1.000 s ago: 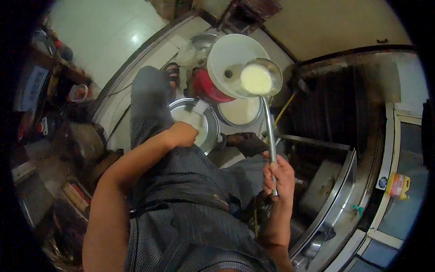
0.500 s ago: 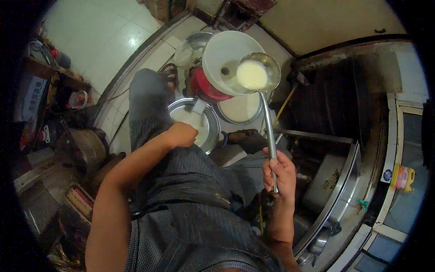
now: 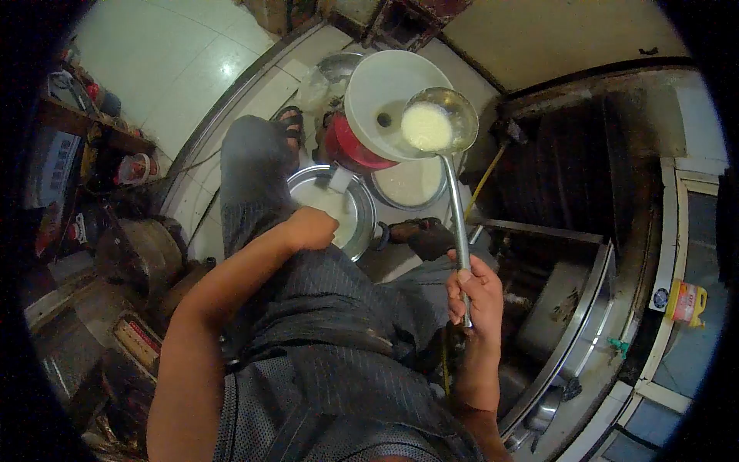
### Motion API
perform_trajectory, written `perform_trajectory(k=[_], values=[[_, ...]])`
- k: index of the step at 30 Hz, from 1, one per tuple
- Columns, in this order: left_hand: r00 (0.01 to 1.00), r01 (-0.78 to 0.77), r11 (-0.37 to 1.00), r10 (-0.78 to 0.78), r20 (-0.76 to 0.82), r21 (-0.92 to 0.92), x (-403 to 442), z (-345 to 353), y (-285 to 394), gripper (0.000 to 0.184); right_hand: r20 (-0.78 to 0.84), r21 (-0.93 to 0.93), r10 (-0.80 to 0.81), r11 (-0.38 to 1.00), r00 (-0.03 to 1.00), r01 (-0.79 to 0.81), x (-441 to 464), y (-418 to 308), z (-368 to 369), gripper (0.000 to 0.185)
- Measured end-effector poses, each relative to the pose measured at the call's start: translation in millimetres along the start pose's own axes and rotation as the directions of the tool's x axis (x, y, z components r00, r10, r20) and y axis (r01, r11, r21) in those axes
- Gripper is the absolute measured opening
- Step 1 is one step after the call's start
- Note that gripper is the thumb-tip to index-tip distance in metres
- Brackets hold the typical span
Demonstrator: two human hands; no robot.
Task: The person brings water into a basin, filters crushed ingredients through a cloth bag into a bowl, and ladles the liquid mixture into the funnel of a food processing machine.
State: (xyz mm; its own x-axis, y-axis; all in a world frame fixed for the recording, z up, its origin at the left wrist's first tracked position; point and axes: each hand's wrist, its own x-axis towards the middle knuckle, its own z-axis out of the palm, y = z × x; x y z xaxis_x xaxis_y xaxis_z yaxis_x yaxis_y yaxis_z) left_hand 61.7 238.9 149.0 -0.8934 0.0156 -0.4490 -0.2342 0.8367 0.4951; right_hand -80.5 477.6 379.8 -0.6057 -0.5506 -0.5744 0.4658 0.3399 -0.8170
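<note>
My right hand point(image 3: 474, 290) is wrapped round the long handle of a metal ladle point(image 3: 456, 223). The ladle's round bowl, partly filled with pale creamy liquid point(image 3: 427, 128), is over the right side of a wide white hopper point(image 3: 373, 81) with a dark hole in its bottom. Below the hopper shows a red base point(image 3: 354, 146). My left hand point(image 3: 312, 229) is closed near my thigh, beside a metal pot point(image 3: 368, 202) of whitish liquid; its fingertips are hidden, so what it holds, if anything, cannot be seen. A small white block-like piece point(image 3: 339, 180) is at the pot's rim.
A second metal vessel of pale liquid point(image 3: 412, 185) stands under the hopper's right side. A metal-framed stand point(image 3: 585, 285) is at the right, with a yellow container point(image 3: 687, 302) beyond it. Cluttered shelves point(image 3: 100, 138) line the left. Another metal bowl point(image 3: 337, 65) lies behind the hopper.
The liquid's patch in the ladle looks slightly smaller and frothier. The ladle and both hands hold nearly the same place.
</note>
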Motion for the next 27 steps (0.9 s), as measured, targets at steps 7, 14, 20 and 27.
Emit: perform_trajectory(k=[7, 14, 20, 27], values=[[1.0, 0.01, 1.0, -0.009, -0.005, 0.002, 0.4, 0.7, -0.1, 0.024, -0.011, -0.022, 0.004, 1.0, 1.0, -0.004, 1.7, 3.3, -1.1, 0.035], [1.0, 0.0, 1.0, 0.0, -0.031, 0.002, 2.2, 4.8, -1.8, 0.024, -0.012, -0.02, -0.004, 1.0, 1.0, 0.004, 3.0, 4.1, -0.5, 0.035], [1.0, 0.002, 1.0, -0.002, -0.024, -0.002, 0.8, 1.0, 0.4, 0.024, -0.018, -0.036, 0.006, 0.999, 1.0, -0.007, 3.4, 4.7, -1.2, 0.036], [1.0, 0.001, 1.0, -0.001, -0.015, 0.0, 3.1, 3.1, -1.0, 0.024, -0.023, -0.05, -0.004, 0.999, 1.0, 0.003, 3.9, 4.2, 0.6, 0.035]])
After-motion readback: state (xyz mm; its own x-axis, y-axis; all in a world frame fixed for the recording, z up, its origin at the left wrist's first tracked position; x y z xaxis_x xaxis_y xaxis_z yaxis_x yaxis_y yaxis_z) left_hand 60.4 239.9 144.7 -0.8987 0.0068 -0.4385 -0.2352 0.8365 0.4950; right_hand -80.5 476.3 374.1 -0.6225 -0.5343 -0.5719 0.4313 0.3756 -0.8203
